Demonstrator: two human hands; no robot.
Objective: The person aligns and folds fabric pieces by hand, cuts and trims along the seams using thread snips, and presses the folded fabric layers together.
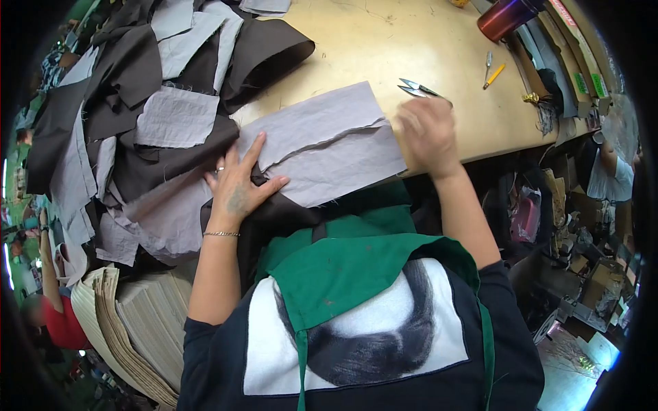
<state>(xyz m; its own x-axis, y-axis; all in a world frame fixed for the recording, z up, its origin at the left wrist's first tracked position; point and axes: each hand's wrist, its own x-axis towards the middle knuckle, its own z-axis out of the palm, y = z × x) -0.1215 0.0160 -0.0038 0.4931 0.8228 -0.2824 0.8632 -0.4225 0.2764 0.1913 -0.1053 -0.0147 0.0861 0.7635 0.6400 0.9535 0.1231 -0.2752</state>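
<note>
Grey cloth panel (346,164) lay between the hands | left hand (240,183) was spread, thumb and index finger on its edge | right hand (430,133) was curled, blurred, beside it; whether it pinched anything, could not tell | snips (417,88) lay just beyond right hand | cloth pile (127,72) lay left of left hand

Fabric panel (343,163) btwn L hand (238,188) & R hand (428,130): pale grey w/ slight lilac tint, solid colour. Left of L hand: dk brown cloth (127,55) mixed w/ pale grey pcs (178,118). Tabletop (356,41) beyond both hands: lt yellowish tan. Up & right of R hand: yellow pen-like tool (493,76), red-to-purple flask (506,20). Below hands: green apron (349,274), blk-&-white print (370,356) on v. dk navy shirt (510,342).
</note>
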